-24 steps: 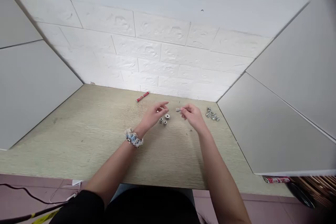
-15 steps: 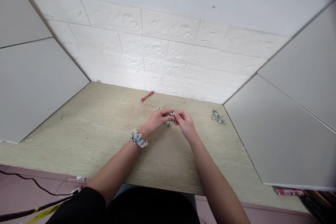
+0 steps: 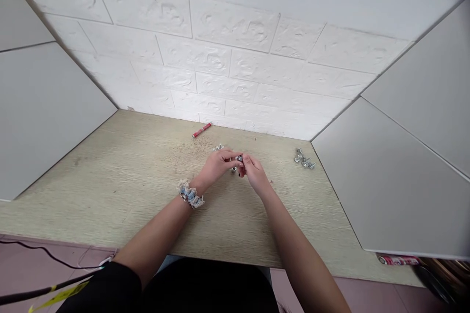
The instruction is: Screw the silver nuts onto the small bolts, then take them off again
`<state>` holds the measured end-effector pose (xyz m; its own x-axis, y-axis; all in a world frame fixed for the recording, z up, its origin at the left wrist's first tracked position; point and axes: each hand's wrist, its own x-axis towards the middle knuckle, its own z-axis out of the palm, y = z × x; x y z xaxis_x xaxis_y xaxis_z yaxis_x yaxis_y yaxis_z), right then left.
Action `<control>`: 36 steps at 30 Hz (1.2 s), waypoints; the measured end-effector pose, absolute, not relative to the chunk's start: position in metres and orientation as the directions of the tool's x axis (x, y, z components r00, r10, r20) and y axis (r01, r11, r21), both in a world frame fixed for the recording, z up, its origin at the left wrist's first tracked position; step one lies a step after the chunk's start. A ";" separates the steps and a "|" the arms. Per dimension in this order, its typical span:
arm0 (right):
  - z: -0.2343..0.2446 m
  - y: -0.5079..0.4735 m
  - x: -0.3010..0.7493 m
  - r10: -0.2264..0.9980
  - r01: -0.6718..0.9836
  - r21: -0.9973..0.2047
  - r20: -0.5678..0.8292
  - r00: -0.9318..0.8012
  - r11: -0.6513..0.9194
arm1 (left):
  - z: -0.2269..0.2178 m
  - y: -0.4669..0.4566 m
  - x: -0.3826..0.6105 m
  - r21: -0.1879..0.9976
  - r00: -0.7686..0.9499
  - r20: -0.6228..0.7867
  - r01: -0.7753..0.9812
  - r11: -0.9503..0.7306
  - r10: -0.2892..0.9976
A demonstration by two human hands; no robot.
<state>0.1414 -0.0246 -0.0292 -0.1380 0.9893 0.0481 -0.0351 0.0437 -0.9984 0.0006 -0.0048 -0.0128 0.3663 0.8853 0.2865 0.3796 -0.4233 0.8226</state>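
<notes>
Your left hand (image 3: 216,164) and right hand (image 3: 256,174) meet above the surface (image 3: 147,181), their fingertips closed narrowly around a small metal piece (image 3: 239,158). The two-sided pinch probably lets one hand steady the piece while the other manipulates it; its finer form is partly hidden. Just below, a ring-like metal part (image 3: 234,169) shows beneath your fingers. Metal hardware (image 3: 218,147) lies behind your left hand, and a cluster of metal fasteners (image 3: 304,160) lies to the right, perhaps grouped for easy reach. Both groups rest loose, with no container around them.
</notes>
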 end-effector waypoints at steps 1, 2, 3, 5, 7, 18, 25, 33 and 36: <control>-0.029 -0.025 0.142 0.989 -0.035 -0.999 0.044 -0.144 0.039 | -0.012 -0.005 0.000 0.818 0.371 0.287 0.385 -0.428 0.883; -0.029 -0.024 0.142 0.988 -0.029 -0.999 0.040 -0.146 0.036 | -0.011 -0.006 0.000 0.813 0.380 0.287 0.388 -0.433 0.879; -0.029 -0.024 0.143 0.988 -0.025 -0.999 0.037 -0.149 0.034 | -0.009 -0.006 0.000 0.810 0.394 0.285 0.388 -0.439 0.874; -0.031 -0.023 0.144 0.987 -0.030 -0.999 0.029 -0.161 0.025 | -0.006 -0.008 0.000 0.815 0.443 0.263 0.373 -0.443 0.857; -0.033 -0.021 0.144 0.985 -0.046 -0.999 0.017 -0.173 0.009 | -0.002 -0.008 0.000 0.838 0.504 0.229 0.334 -0.433 0.833; -0.041 -0.018 0.139 0.986 -0.110 -0.993 0.055 -0.159 0.037 | -0.008 -0.004 0.002 0.928 0.482 0.210 0.176 -0.328 0.851; -0.038 -0.023 0.139 0.979 0.170 -0.964 0.197 -0.062 0.204 | -0.016 -0.001 0.003 0.986 0.441 0.126 0.041 -0.161 0.889; -0.035 -0.028 0.138 0.969 0.207 -0.947 0.247 -0.029 0.247 | -0.016 0.001 0.000 0.999 0.429 0.052 -0.025 -0.046 0.902; -0.034 -0.028 0.140 0.958 0.287 -0.914 0.282 -0.053 0.285 | -0.015 0.002 -0.002 0.999 0.451 -0.012 -0.035 0.031 0.892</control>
